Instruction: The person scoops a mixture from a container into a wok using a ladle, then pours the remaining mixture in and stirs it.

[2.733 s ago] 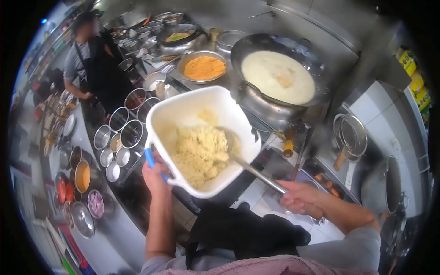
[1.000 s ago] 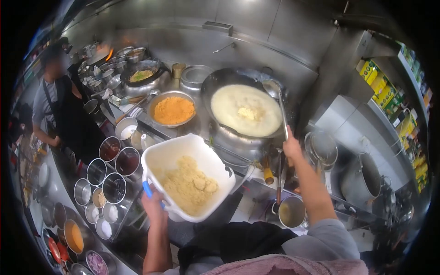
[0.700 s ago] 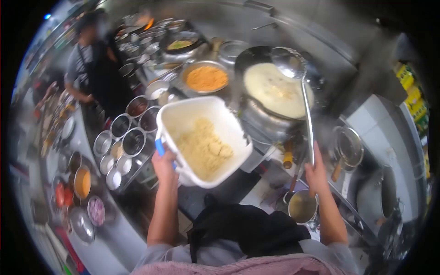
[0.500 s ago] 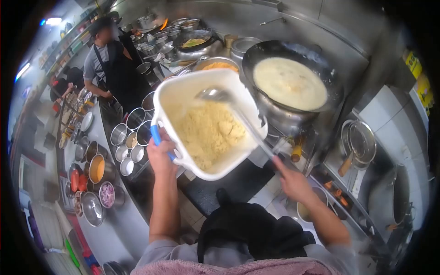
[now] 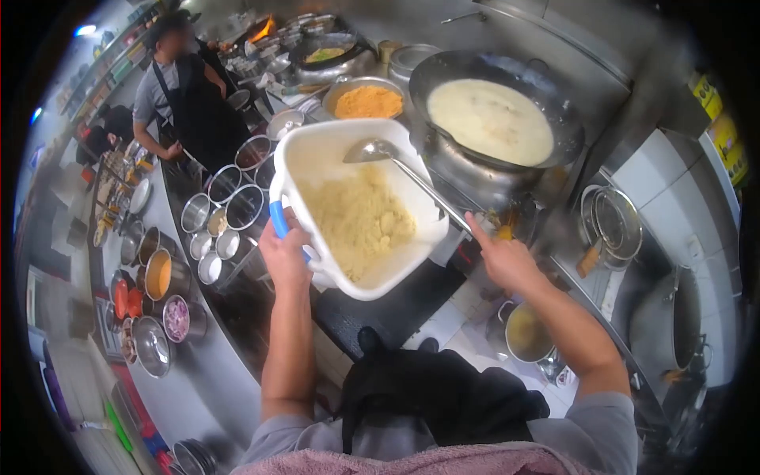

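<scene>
A white rectangular tub (image 5: 431, 261) with a blue handle is tilted in front of me, a crumbly pale yellow mass (image 5: 368, 218) inside it. My left hand (image 5: 286, 252) is wrapped round the blue handle at the tub's left side. Closed round the shaft of a metal ladle (image 5: 370, 150) is my right hand (image 5: 500, 253), index finger stretched along it. The ladle's bowl is over the far part of the tub, above the yellow mass. Beyond the tub, a large black wok (image 5: 566, 131) holds creamy pale liquid (image 5: 495, 123).
Behind the tub sits a pan of orange crumbs (image 5: 368, 103). Metal bowls and cups (image 5: 210, 267) line the left counter. A person in a dark apron (image 5: 206, 115) stands at the back left. A strainer (image 5: 613, 226) lies right, a pot (image 5: 528, 332) lower right.
The ladle's bowl has shifted slightly within the tub, and my right hand has risen a little. The view has shifted, showing more of the orange crumbs. My left hand still holds the tub.
</scene>
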### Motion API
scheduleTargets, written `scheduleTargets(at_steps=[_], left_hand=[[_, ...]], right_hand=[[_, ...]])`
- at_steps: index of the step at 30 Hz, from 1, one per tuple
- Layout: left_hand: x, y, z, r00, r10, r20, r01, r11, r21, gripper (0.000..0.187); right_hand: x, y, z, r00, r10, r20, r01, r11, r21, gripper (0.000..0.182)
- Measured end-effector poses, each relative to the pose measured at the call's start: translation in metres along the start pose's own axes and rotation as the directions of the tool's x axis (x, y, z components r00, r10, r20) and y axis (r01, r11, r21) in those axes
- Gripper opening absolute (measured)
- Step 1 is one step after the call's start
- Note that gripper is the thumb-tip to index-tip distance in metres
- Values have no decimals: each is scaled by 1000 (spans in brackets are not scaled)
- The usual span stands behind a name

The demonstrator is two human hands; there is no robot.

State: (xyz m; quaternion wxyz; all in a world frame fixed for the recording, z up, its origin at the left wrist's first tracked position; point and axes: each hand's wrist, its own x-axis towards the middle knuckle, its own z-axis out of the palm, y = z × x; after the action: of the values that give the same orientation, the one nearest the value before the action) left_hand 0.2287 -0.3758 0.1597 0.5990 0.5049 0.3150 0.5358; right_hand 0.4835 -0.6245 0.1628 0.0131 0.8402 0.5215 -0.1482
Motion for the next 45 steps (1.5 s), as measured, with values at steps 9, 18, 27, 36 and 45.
scheduleTargets(at_steps=[9,18,27,36,45], left_hand=[[4,-31,-22,996,-75,48,78,995,-59,35],[9,-91,-101,941,-333,-60,338,914,226,33],[68,0,-119,972,-226,-62,229,973,32,52],[207,36,18,983,144,112,-123,977,-172,33],[318,25,230,969,235,75,-220,961,-165,7]], right_hand=[[-35,-33,37,780,175,601,-522,713,468,60],[16,-74,65,381,-339,860,-842,256,475,57],[35,-71,38,363,-686,631,-907,-104,409,61],[43,-105,-65,829,-524,196,-506,-551,664,54],[80,27,-116,969,-170,-182,-14,-768,641,44]])
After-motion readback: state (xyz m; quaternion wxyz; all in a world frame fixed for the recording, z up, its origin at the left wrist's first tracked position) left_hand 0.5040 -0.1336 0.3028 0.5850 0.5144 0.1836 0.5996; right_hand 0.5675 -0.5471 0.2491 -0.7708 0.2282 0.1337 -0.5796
